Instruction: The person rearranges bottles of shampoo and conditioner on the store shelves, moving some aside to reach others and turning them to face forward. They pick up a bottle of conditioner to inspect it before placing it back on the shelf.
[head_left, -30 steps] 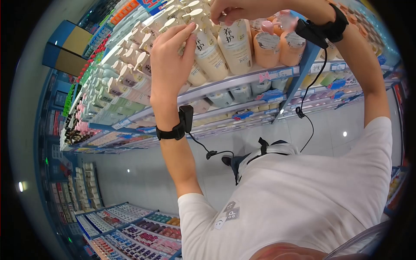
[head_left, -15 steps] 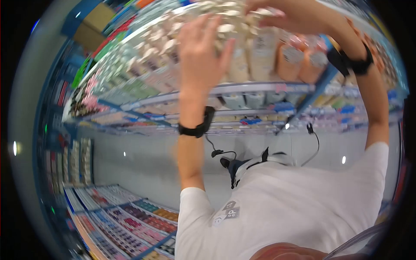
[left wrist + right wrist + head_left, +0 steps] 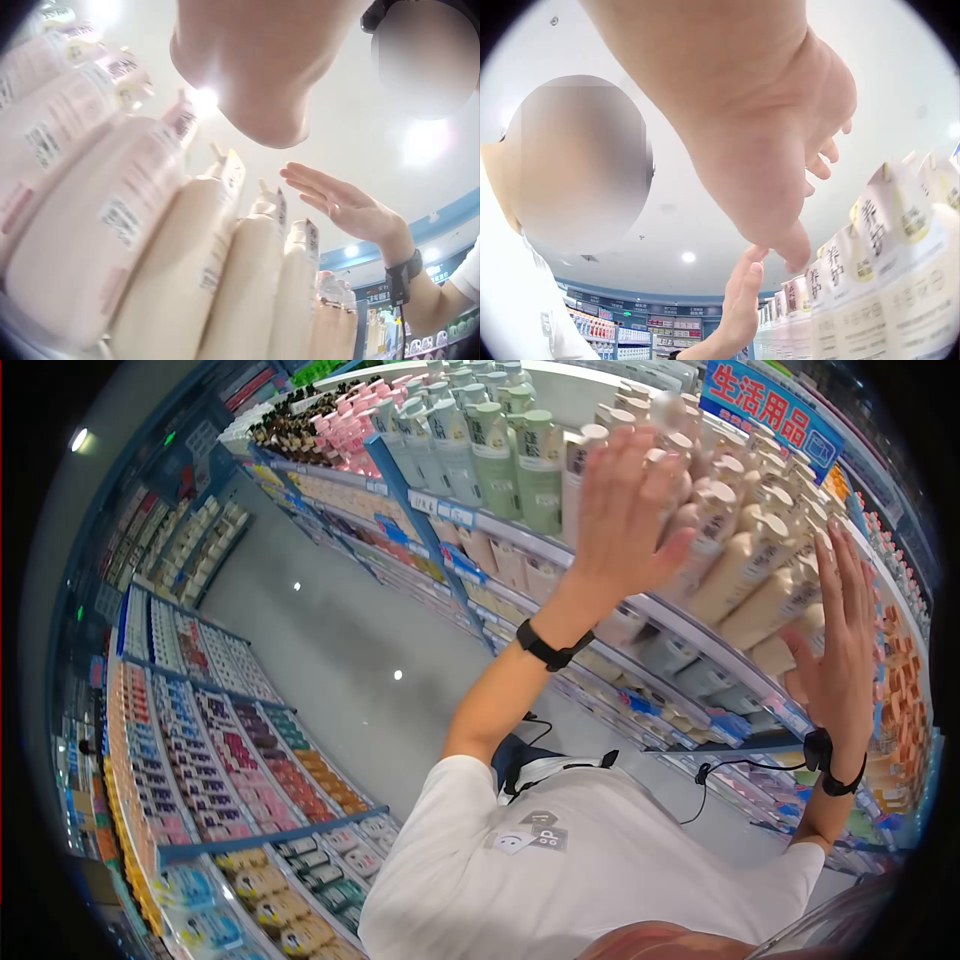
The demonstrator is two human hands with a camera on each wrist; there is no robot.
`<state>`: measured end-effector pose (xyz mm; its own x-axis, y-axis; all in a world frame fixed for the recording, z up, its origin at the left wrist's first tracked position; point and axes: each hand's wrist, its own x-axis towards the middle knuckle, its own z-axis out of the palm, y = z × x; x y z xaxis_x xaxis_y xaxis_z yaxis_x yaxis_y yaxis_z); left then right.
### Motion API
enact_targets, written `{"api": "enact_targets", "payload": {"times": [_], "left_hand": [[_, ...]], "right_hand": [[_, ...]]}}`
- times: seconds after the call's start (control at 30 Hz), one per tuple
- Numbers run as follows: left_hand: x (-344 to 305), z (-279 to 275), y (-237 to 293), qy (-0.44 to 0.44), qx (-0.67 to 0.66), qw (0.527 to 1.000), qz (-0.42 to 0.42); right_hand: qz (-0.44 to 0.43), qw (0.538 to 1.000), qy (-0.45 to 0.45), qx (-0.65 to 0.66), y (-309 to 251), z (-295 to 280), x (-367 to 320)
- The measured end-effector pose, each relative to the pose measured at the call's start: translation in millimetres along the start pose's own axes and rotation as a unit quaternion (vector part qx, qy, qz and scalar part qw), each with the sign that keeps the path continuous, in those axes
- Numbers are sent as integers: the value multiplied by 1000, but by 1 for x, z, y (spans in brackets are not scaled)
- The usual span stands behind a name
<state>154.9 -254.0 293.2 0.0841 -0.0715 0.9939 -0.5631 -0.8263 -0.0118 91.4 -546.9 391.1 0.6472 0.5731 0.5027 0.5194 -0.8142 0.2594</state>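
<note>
Cream pump bottles [image 3: 738, 577] stand in rows on the upper shelf [image 3: 712, 637], between my two hands in the head view. I hold my left hand [image 3: 625, 525] with fingers straight and thumb apart, in front of the pink pump bottles [image 3: 697, 540]; I cannot tell whether it touches them. I hold my right hand [image 3: 845, 630] flat, fingers extended, thumb apart, beside the cream row. Green pump bottles [image 3: 540, 475] stand farther left. A blue sign [image 3: 770, 415] is mounted behind the rows.
</note>
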Motion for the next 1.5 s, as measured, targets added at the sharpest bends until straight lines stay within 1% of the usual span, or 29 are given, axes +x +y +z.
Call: {"api": "enact_targets", "payload": {"times": [0.03,0.1,0.13,0.17,0.2,0.23,0.27,0.3,0.37,0.43,0.47,0.5,0.57,0.6,0.67,0.77,0.8,0.83,0.87,0.9,0.93,0.97,1.03,1.17,1.23,1.37,1.43,1.5], "left_hand": [[-6,-10,-20,2,-7,1000,3],[-19,-29,-61,24,39,999,-24],[-23,-38,-82,26,23,999,-19],[-28,-48,-104,23,33,999,-30],[-30,-57,-123,19,41,998,-39],[-31,-67,-143,18,19,999,-32],[-32,-79,-162,9,31,999,-37],[-32,-90,-181,-2,41,998,-44],[-32,-109,-212,-12,7,999,-48],[-27,-110,-228,-9,-31,998,-49],[-27,-111,-232,-8,-51,997,-51],[-28,-112,-234,-7,-71,996,-51],[-36,-110,-224,-13,-125,991,-39],[-42,-110,-214,-17,-148,988,-32],[-65,-108,-190,-72,-237,969,-1],[-86,-91,-143,-141,-414,899,17],[-85,-84,-133,-164,-458,873,30],[-88,-78,-126,-163,-466,869,34],[-92,-72,-121,-185,-511,839,37],[-95,-66,-118,-207,-552,807,39],[-95,-62,-116,-209,-558,802,39],[-97,-59,-115,-208,-561,800,40],[-105,-50,-115,-234,-556,797,27],[-119,-36,-116,-252,-546,799,18],[-122,-31,-115,-255,-544,799,7],[-121,-27,-111,-247,-537,806,-9],[-124,-22,-110,-236,-537,810,-9],[-125,-22,-111,-229,-534,814,-10]], "right_hand": [[7,1000,1,-4,-15,2,10],[6,998,-18,64,-47,4,30],[-7,996,-9,89,-65,5,43],[11,997,-10,80,-84,7,55],[9,992,-16,127,-101,8,69],[8,985,-18,172,-120,9,85],[4,982,-16,190,-139,10,103],[27,983,-15,181,-155,13,122],[-1,979,-10,204,-179,16,149],[36,985,-17,167,-193,15,171],[40,985,-11,170,-196,14,179],[43,984,-5,174,-196,13,185],[91,981,2,173,-188,8,194],[108,979,-14,172,-175,7,199],[139,977,-31,161,-157,2,209],[170,971,-39,165,-149,7,235],[167,977,-69,113,-144,18,242],[162,980,-101,63,-141,27,248],[169,979,-102,59,-142,33,257],[177,968,-169,64,-143,38,266],[184,952,-234,68,-142,42,272],[187,952,-235,66,-138,48,275],[152,948,-270,77,-129,59,280],[132,944,-285,96,-121,65,287],[131,918,-369,69,-123,56,296],[116,914,-383,65,-127,49,299],[79,926,-365,48,-124,51,297],[75,932,-349,67,-124,50,295]]}}
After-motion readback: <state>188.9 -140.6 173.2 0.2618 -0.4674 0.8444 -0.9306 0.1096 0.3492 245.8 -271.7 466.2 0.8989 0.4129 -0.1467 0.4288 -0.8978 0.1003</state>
